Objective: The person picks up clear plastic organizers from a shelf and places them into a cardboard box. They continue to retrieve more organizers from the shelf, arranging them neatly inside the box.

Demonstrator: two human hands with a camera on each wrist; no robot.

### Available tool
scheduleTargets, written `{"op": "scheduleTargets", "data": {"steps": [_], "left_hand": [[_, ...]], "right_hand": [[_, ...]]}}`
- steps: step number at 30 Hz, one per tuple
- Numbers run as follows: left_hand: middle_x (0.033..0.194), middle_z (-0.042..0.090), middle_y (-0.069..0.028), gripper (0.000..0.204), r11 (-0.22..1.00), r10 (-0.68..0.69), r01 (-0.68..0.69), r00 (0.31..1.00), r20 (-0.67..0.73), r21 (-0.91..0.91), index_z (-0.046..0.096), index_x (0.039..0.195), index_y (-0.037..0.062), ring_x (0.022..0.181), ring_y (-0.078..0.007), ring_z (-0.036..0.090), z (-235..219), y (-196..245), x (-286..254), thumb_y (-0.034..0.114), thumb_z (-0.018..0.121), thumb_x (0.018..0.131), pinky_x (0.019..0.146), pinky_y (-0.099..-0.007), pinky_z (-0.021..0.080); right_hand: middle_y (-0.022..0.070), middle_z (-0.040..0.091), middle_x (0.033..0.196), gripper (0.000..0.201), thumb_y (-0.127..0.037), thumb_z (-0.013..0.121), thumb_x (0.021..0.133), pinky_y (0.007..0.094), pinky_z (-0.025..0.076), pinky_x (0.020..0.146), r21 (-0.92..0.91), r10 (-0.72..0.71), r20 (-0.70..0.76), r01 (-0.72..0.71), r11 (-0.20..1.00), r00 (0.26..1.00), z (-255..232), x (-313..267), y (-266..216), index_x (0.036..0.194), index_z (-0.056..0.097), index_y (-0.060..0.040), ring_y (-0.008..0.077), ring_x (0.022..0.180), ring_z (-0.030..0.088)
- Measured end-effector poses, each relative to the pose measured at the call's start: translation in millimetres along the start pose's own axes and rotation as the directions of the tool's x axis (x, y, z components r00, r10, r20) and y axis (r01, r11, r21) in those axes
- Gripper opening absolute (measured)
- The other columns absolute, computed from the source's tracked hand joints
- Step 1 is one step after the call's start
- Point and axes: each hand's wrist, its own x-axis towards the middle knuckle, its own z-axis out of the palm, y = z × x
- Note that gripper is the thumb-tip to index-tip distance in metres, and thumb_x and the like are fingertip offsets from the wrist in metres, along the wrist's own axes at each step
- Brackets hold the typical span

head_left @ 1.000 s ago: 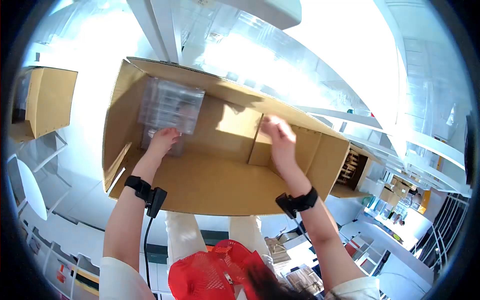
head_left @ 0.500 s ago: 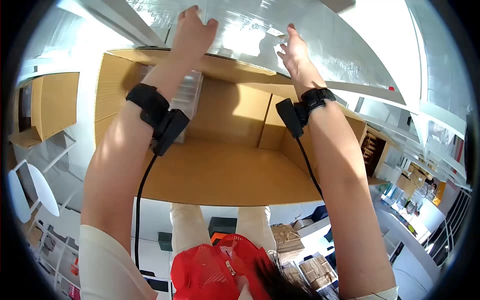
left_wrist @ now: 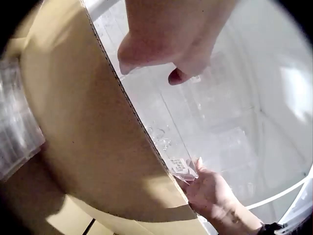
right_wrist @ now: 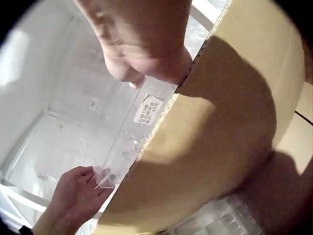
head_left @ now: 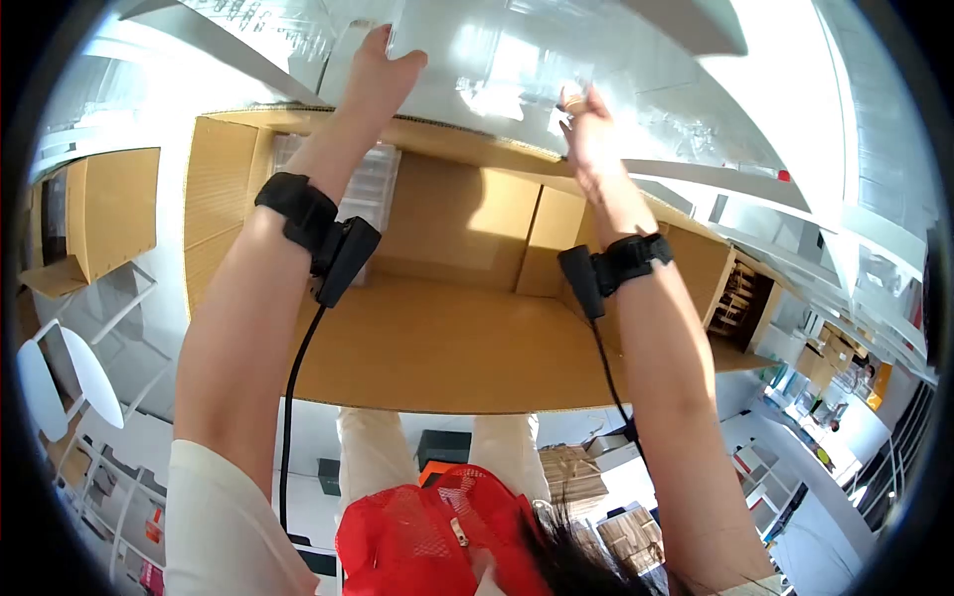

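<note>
Beyond the far edge of a large cardboard box (head_left: 447, 348), both my hands are at the ends of a clear plastic box (right_wrist: 120, 134) with a white label. My left hand (head_left: 383, 84) grips one end, its fingers at the corner in the right wrist view. At the other end, near the label (left_wrist: 178, 165), my right hand (head_left: 596, 139) holds the box between thumb and fingers. Inside the carton, at its left end, more clear plastic cases (head_left: 370, 189) stand partly hidden behind my left forearm.
White shelf frames (head_left: 715, 179) run behind the carton, with more clear plastic around them. A smaller cardboard box (head_left: 114, 214) stands at the left, and an open one with brown contents (head_left: 740, 298) at the right. A white stool (head_left: 91, 372) is at lower left.
Both hands have left the inside of the carton, the left from beside the plastic cases, and reached past its far edge. Most recently the right hand has drawn slightly closer, holding the clear box's end.
</note>
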Motion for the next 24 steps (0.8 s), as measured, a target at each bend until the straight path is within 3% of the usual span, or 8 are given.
{"op": "scheduleTargets", "data": {"steps": [2,5,8,10,15,18,19,24], "left_hand": [[0.114,0.050,-0.0206,0.060,0.972,0.230,-0.225,0.970,-0.072,0.068,0.038,0.122,-0.0046,0.103,-0.0229,0.051,3.0,-8.4,-0.4,0.022,0.060,0.074,0.084,-0.0311,0.042],[0.129,0.036,-0.0195,0.068,0.973,0.225,-0.227,0.973,-0.042,-0.047,0.032,0.128,-0.0003,0.122,-0.0300,0.032,-2.3,19.1,-6.4,0.022,0.065,0.073,0.099,-0.0350,0.029],[0.128,0.037,-0.0200,0.068,0.937,0.339,-0.334,0.940,-0.032,0.097,0.034,0.127,0.0002,0.122,-0.0284,0.033,-9.5,64.4,-29.3,0.021,0.066,0.071,0.099,-0.0334,0.028],[0.123,0.042,-0.0192,0.064,0.830,0.540,-0.516,0.839,-0.071,0.213,0.037,0.123,-0.0011,0.115,-0.0277,0.039,-14.8,69.1,-28.7,0.019,0.068,0.071,0.094,-0.0338,0.033],[0.109,0.052,-0.0170,0.049,0.713,0.699,-0.651,0.690,-0.189,0.259,0.047,0.110,-0.0031,0.101,-0.0263,0.049,-25.5,100.2,-33.6,0.017,0.070,0.071,0.084,-0.0344,0.040],[0.099,0.057,-0.0161,0.043,0.764,0.639,-0.640,0.735,-0.227,0.081,0.049,0.104,-0.0039,0.094,-0.0272,0.054,-38.5,119.6,-45.2,0.016,0.069,0.071,0.079,-0.0337,0.042],[0.093,0.059,-0.0142,0.043,0.706,0.707,-0.675,0.657,-0.260,0.213,0.050,0.104,-0.0040,0.087,-0.0250,0.057,-39.6,111.8,-35.4,0.017,0.069,0.072,0.075,-0.0317,0.045],[0.095,0.060,-0.0115,0.041,0.847,0.508,-0.528,0.838,-0.198,-0.064,0.053,0.102,-0.0037,0.084,-0.0188,0.058,-60.6,137.7,-84.4,0.022,0.068,0.073,0.071,-0.0273,0.046]], "right_hand": [[0.0148,0.045,0.121,0.053,-0.017,0.049,0.087,0.0300,0.032,0.094,0.027,0.051,-0.048,-0.050,0.998,0.998,1.1,-8.1,-15.2,0.130,0.026,0.0029,0.0206,0.111,0.041],[0.0136,0.049,0.113,0.056,-0.028,0.052,0.086,0.0296,0.041,0.085,-0.008,-0.003,-0.087,0.003,1.000,0.996,-7.1,-12.7,-14.3,0.128,0.031,0.0021,0.0192,0.098,0.049],[0.0203,0.045,0.115,0.062,-0.036,0.052,0.084,0.0361,0.044,0.088,0.001,-0.074,-0.043,0.074,0.997,0.996,-13.1,-29.1,-28.1,0.124,0.031,0.0070,0.0260,0.095,0.053],[0.0128,0.055,0.095,0.057,-0.038,0.054,0.083,0.0303,0.048,0.077,-0.013,-0.114,-0.128,0.114,0.993,0.985,-14.4,-35.3,-43.7,0.119,0.042,0.0039,0.0189,0.088,0.056],[0.0114,0.059,0.074,0.041,-0.033,0.050,0.085,0.0293,0.050,0.069,-0.259,-0.372,-0.157,0.325,0.910,0.915,-18.9,-52.7,-91.2,0.101,0.054,0.0050,0.0164,0.069,0.060],[0.0064,0.058,0.066,0.033,-0.028,0.055,0.084,0.0240,0.048,0.062,-0.341,-0.574,-0.110,0.511,0.789,0.812,-19.9,-65.6,-95.0,0.087,0.061,0.0035,0.0114,0.063,0.058],[0.0099,0.059,0.072,0.031,-0.023,0.055,0.084,0.0264,0.050,0.064,-0.392,-0.600,-0.074,0.530,0.752,0.797,-19.4,-74.0,-96.1,0.093,0.057,0.0071,0.0133,0.065,0.059],[0.0163,0.062,0.085,0.032,-0.006,0.058,0.081,0.0259,0.051,0.067,-0.450,-0.777,-0.110,0.666,0.595,0.620,-7.0,-112.2,-93.3,0.108,0.050,0.0104,0.0159,0.074,0.061]]}}
